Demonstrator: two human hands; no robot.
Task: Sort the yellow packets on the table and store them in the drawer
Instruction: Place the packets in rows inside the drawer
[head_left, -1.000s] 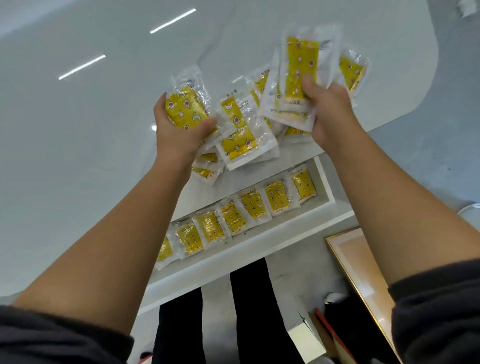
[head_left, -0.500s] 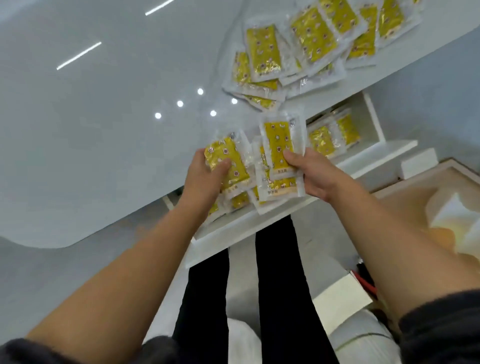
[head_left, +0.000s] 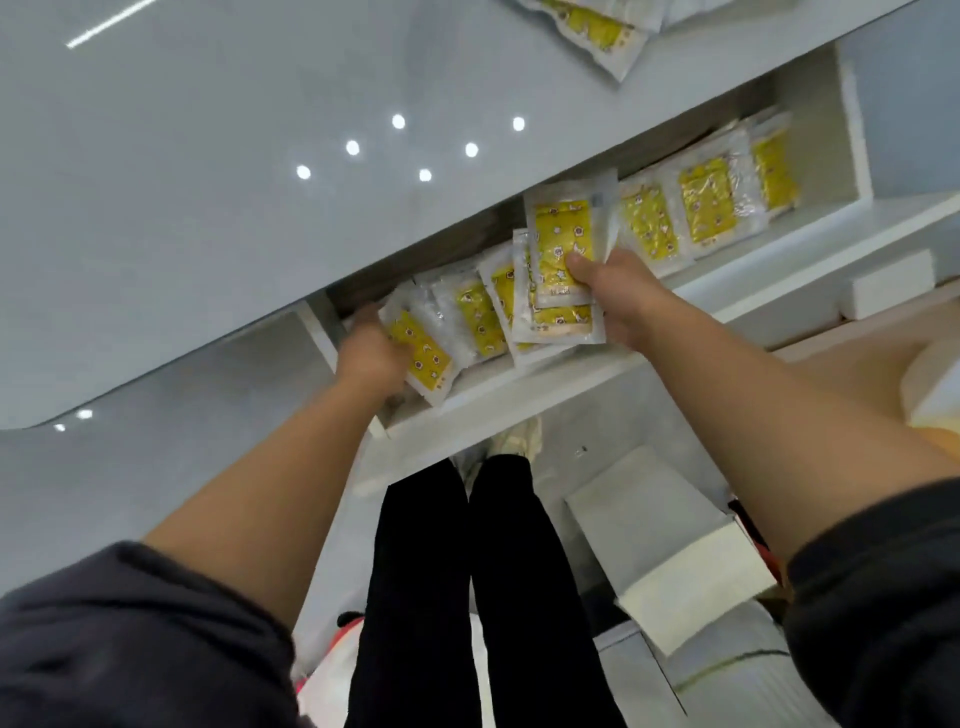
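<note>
Both hands grip yellow packets over the open drawer (head_left: 519, 395): left hand (head_left: 371, 358) one, right hand (head_left: 618, 291) a stack. Several packets already lie inside; more wait on the table (head_left: 208, 182).

Both your bare forearms reach forward and up, dark grey sleeves pushed back to the elbows. Your left hand (head_left: 371, 358) is curled, fingers partly hidden, thumb pressed on top of what it grips, wrist bent slightly inward. Your right hand (head_left: 618, 296) sits higher and further right, thumb (head_left: 582, 267) pinching down on top, fingers underneath out of sight. The hands are apart, not touching. Your legs in black trousers stand together below.
</note>
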